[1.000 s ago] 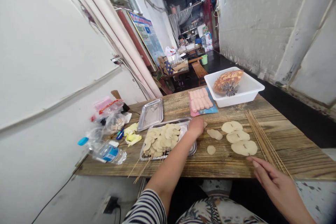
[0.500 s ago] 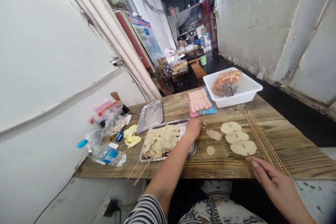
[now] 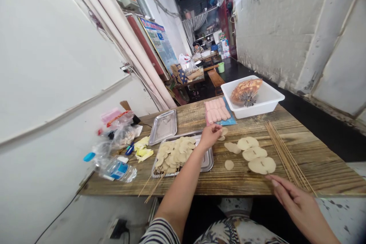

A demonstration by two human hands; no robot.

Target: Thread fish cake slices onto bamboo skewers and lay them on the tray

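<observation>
My right hand (image 3: 299, 202) pinches the lower end of a thin skewer, which carries several pale, thin round slices (image 3: 261, 165), perhaps potato. My left hand (image 3: 211, 136) reaches past the metal tray, its fingertips closed on a pale slice (image 3: 224, 131); another slice lies just beneath. Between the hands, loose slices (image 3: 232, 147) and a small single slice (image 3: 229, 165) lie on the wooden table (image 3: 217, 181). To the left, a metal tray (image 3: 210, 164) holds a heap of skewered slices (image 3: 175, 154), with stick ends jutting over its near edge.
Bare skewers (image 3: 287, 156) lie to the right. Behind are a pack of pink sausages (image 3: 217, 109) and a white tub (image 3: 257, 112) with a bagged item. A second metal tray (image 3: 163, 126), a water bottle (image 3: 121, 170) and plastic bags (image 3: 126, 135) are on the left.
My left hand has shifted slightly up, and the slice at its fingertips now shows more. My right hand and its skewer have moved slightly left and down.
</observation>
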